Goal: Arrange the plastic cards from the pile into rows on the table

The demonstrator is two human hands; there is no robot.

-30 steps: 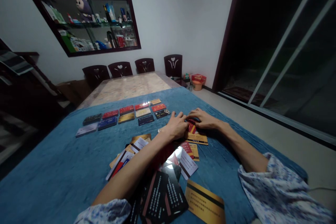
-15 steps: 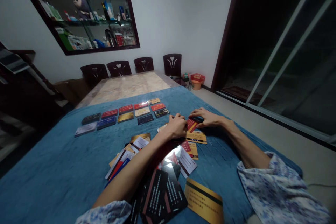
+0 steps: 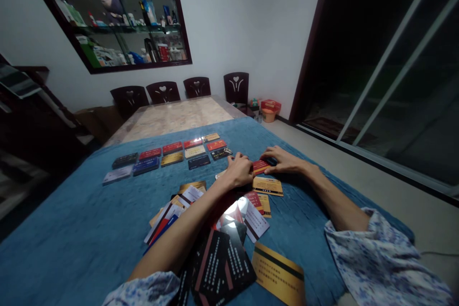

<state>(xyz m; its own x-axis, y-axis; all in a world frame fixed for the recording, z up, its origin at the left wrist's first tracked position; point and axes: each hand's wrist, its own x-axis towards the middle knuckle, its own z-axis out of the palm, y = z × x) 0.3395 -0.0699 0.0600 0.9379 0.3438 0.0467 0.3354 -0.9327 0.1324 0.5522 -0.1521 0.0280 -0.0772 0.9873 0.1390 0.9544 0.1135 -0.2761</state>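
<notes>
A red card with yellow markings bridges the gap between my two hands. My left hand is closed at its left end, fingertips partly hidden. At the right end, my right hand curls its fingers and thumb on the card, with a small dark shape I cannot make out inside its grip. Below them lie a gold card, a white card and large black cards. Under my left forearm spreads a loose pile of mixed cards. Another gold card rests near the front.
Beyond my hands, small card stacks stand in rows, among them a blue stack and a black one. A blue cloth covers this part of the table. Dark chairs line the far end.
The red card has turned from a slant to nearly level. My left hand has shifted slightly left and my right hand slightly right and up. The laid-out stacks are unchanged.
</notes>
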